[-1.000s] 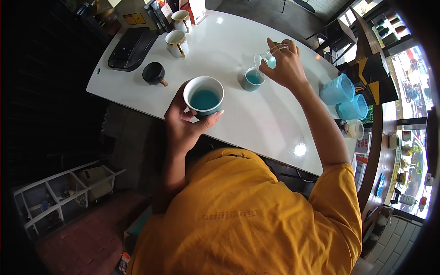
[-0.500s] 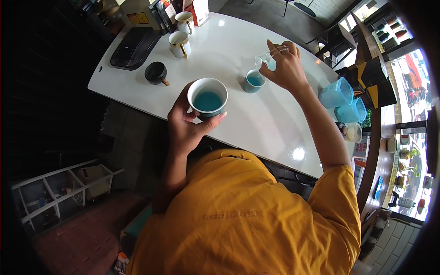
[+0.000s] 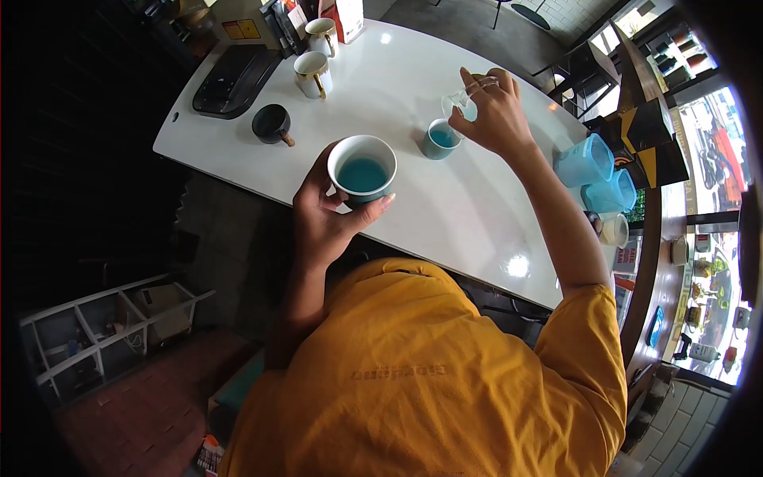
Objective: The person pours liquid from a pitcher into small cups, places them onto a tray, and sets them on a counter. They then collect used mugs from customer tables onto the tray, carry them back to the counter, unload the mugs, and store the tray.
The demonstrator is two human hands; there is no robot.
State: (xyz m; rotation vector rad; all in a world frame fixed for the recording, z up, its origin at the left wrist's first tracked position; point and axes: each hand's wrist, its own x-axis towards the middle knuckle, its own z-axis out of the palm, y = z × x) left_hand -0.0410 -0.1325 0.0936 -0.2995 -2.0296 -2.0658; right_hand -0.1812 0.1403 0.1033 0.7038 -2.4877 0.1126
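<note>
Fingers and thumb of my left hand (image 3: 322,219) wrap round a cup (image 3: 362,143) with a white inside and a blue-green outside. Blue liquid stands in its lower part. Over the table, my right hand (image 3: 499,119) grips a small clear glass (image 3: 458,103) from above, tilted. That glass sits just above the rim of a second cup (image 3: 433,151), pale blue-green, standing upright on the white table (image 3: 469,207) with blue liquid inside. Whether the glass touches this cup, or anything flows from it, I cannot tell.
A dark cup with a wooden handle (image 3: 271,123) stands to the left. Behind it are two white mugs (image 3: 312,73) with gold handles and a black tray-like base (image 3: 234,79). Blue translucent containers (image 3: 585,161) line the right edge, near a pale cup (image 3: 613,230).
Both hands keep their grips almost unchanged. The view has shifted very slightly; the clear glass stays tilted over the cup on the table.
</note>
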